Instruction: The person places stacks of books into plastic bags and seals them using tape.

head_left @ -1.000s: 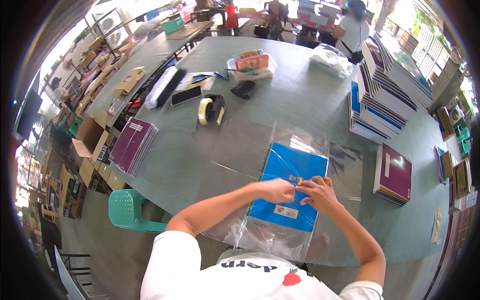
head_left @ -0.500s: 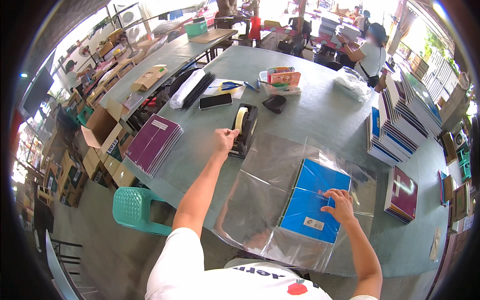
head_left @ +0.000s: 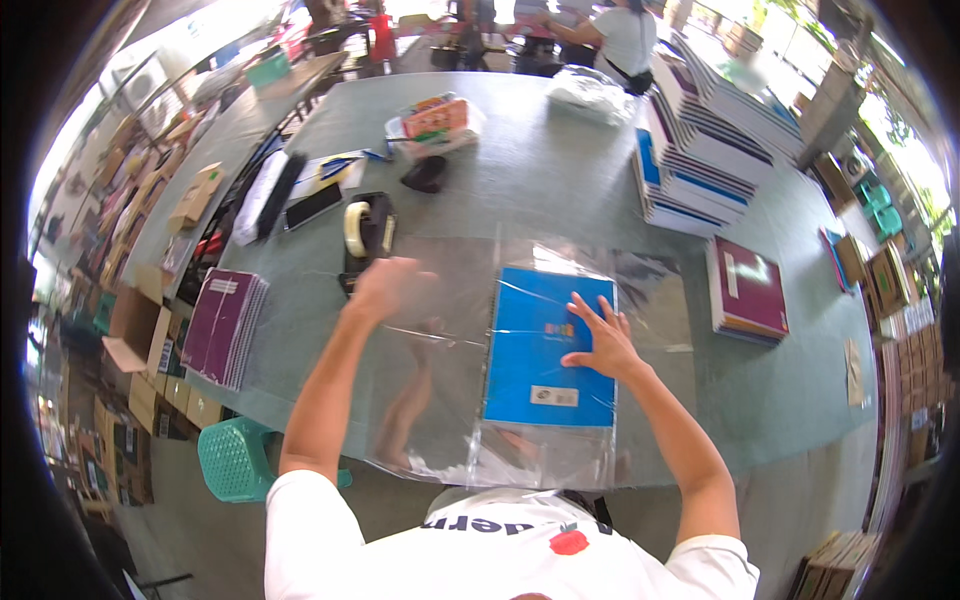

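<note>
A blue notebook (head_left: 545, 350) lies on a clear plastic sheet (head_left: 430, 390) spread over the grey-green table (head_left: 520, 180) in front of me. My right hand (head_left: 600, 338) rests flat on the notebook's right half, fingers spread. My left hand (head_left: 385, 287) is blurred and hovers over the sheet's left top edge, just below a black tape dispenser (head_left: 368, 230) with a pale roll. I cannot make out whether its fingers pinch anything.
A purple notebook stack (head_left: 225, 325) sits at the table's left edge, a maroon stack (head_left: 748, 290) at the right, and tall striped stacks (head_left: 700, 150) behind it. A phone (head_left: 312, 205) lies by the dispenser. Another person (head_left: 620, 35) sits at the far end. A green stool (head_left: 235, 460) stands below.
My left hand left the notebook, reached out to the tape dispenser, and has now drawn back toward the sheet. My right hand has stayed pressed on the notebook.
</note>
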The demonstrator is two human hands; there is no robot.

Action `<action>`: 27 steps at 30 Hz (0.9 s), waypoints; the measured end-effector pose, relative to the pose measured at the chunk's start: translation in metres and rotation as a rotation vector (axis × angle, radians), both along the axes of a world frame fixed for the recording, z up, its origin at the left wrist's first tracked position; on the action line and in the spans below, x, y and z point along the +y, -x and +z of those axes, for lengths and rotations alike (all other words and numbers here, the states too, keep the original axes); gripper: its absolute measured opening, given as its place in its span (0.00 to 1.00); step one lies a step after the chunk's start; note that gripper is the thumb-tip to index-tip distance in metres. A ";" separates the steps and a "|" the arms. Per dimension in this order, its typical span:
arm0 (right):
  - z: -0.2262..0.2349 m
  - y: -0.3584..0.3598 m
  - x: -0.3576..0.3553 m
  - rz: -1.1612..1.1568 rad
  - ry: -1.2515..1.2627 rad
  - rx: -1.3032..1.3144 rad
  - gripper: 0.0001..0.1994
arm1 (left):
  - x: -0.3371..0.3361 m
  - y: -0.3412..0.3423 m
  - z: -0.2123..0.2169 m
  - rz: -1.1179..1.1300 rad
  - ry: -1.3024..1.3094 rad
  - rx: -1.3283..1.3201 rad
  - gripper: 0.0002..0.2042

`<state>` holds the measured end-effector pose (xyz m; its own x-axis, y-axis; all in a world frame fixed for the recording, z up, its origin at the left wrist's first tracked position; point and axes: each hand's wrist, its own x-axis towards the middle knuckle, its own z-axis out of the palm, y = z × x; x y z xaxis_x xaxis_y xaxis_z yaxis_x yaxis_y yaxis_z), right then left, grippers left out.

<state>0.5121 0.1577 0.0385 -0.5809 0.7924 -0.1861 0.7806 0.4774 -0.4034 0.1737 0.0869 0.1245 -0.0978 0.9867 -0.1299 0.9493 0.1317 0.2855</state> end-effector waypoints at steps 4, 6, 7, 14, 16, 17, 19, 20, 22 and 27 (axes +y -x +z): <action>-0.001 -0.001 0.004 0.019 0.008 0.030 0.56 | 0.050 -0.129 -0.049 -0.243 0.181 -0.209 0.19; -0.003 0.001 0.006 0.039 0.017 0.053 0.56 | 0.062 -0.166 -0.074 -0.310 0.083 -0.310 0.17; -0.005 0.003 0.005 0.039 0.026 0.037 0.57 | 0.069 -0.174 -0.087 -0.298 0.042 -0.255 0.17; -0.027 -0.020 0.009 -0.072 -0.080 0.351 0.55 | 0.072 -0.138 -0.083 -0.037 -0.140 0.008 0.37; -0.040 -0.031 0.021 -0.165 -0.082 0.563 0.53 | 0.054 -0.097 -0.111 0.046 -0.231 -0.075 0.40; -0.050 -0.035 0.025 -0.253 0.178 0.533 0.51 | 0.045 -0.086 -0.129 0.223 -0.074 -0.319 0.38; -0.063 -0.031 0.024 -0.337 0.430 0.500 0.49 | 0.029 -0.090 -0.147 0.394 0.079 -0.560 0.37; -0.069 -0.026 0.016 -0.423 0.293 0.581 0.46 | 0.022 -0.105 -0.154 0.477 -0.110 -0.609 0.37; -0.060 -0.016 0.003 -0.494 0.146 0.656 0.44 | 0.015 -0.118 -0.140 0.566 -0.311 -0.663 0.37; 0.025 -0.026 -0.019 -0.557 0.586 1.315 0.40 | -0.025 -0.140 -0.030 0.438 -0.323 -1.538 0.48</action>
<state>0.5378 0.1385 0.0632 -0.2444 0.9581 -0.1491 -0.2449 -0.2098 -0.9466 0.3132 0.0620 0.0944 -0.3429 0.9240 -0.1692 -0.3321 0.0493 0.9420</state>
